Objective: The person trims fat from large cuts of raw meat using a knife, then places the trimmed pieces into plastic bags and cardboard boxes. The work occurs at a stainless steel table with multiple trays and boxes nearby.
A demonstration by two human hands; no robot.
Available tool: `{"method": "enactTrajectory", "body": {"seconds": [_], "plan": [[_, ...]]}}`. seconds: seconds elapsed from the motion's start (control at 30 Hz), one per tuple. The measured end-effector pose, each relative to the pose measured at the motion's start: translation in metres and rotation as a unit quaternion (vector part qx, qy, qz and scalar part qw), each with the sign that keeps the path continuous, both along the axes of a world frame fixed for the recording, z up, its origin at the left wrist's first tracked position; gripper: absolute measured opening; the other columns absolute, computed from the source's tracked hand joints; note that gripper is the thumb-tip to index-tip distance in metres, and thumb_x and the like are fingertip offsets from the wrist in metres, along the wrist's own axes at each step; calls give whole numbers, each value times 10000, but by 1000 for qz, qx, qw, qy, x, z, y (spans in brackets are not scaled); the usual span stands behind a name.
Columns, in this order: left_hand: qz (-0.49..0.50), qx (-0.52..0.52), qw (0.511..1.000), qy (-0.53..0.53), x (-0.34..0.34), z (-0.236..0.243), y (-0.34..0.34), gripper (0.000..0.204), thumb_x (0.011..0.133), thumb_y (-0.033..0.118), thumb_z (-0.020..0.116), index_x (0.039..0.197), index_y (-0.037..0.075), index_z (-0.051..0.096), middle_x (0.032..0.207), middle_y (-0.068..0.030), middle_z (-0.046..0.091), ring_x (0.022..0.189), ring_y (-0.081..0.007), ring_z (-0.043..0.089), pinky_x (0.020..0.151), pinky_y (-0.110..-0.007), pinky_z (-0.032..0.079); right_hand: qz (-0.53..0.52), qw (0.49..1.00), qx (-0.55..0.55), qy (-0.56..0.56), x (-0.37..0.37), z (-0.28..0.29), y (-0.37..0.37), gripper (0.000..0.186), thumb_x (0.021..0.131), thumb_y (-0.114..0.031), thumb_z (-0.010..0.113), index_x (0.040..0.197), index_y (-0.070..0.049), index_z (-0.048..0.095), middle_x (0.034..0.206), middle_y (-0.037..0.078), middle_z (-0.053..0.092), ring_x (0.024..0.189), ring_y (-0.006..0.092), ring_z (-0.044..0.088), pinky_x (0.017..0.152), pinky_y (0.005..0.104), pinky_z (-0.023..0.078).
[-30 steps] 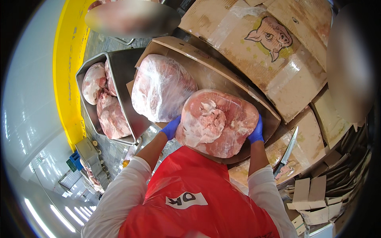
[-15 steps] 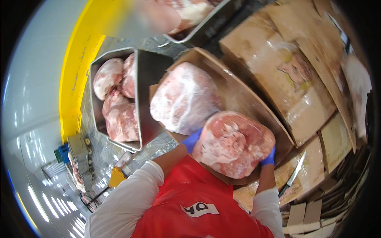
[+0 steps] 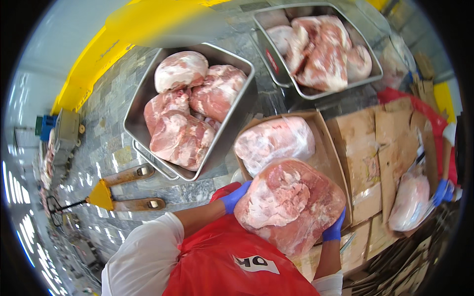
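Between my two blue-gloved hands is a large, pale pink cut of pork [image 3: 291, 204], held up in front of my red apron [image 3: 217, 261]. My left hand [image 3: 236, 197] grips its left edge, and my right hand [image 3: 335, 228] presses on its lower right side; the fingertips of both are partly hidden behind the meat. Just beyond it, a second cut of pork in clear plastic film [image 3: 276, 140] lies inside an open cardboard box [image 3: 328, 153]. The held cut overlaps the near part of that box.
Left of the box stands a deep metal tub [image 3: 237, 98] with several pork cuts; another metal tub [image 3: 321, 93] stands far right. Flattened cardboard [image 3: 355, 163] covers the right side, where a co-worker's blue-gloved hand [image 3: 443, 192] touches wrapped meat [image 3: 411, 200]. A yellow pallet jack [image 3: 101, 195] is at left.
My view has swung, bringing both tubs and the co-worker into fuller sight. The pork in my hands has come back toward my apron and turned a little; both hands still hold it.
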State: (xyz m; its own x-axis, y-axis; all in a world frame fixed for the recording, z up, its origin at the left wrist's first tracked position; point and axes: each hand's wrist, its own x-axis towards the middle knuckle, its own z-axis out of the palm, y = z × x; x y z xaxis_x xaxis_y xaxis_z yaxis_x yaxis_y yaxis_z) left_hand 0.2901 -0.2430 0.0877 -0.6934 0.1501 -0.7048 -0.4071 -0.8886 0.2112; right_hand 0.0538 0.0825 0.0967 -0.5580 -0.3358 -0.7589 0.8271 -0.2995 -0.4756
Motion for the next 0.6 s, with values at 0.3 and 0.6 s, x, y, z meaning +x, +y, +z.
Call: {"method": "enactTrajectory", "body": {"seconds": [0.3,0.6], "plan": [[243,-86,954,152,65,121,-108,410,1050,332,509,1368,79,571,1313,-1,655,1151,-168,640,1054,-367,480,415,897,94,118,-115,206,-264,905,934,-793,341,1342,-30,604,1248,116,680,1137,248,641,1019,398,502],[388,148,838,355,146,144,-243,745,1003,607,398,1454,15,440,1375,-157,599,1166,-284,614,984,-394,514,485,828,-99,264,11,408,-426,1019,962,-786,220,1421,83,490,1395,245,578,1274,383,578,1130,468,396]]}}
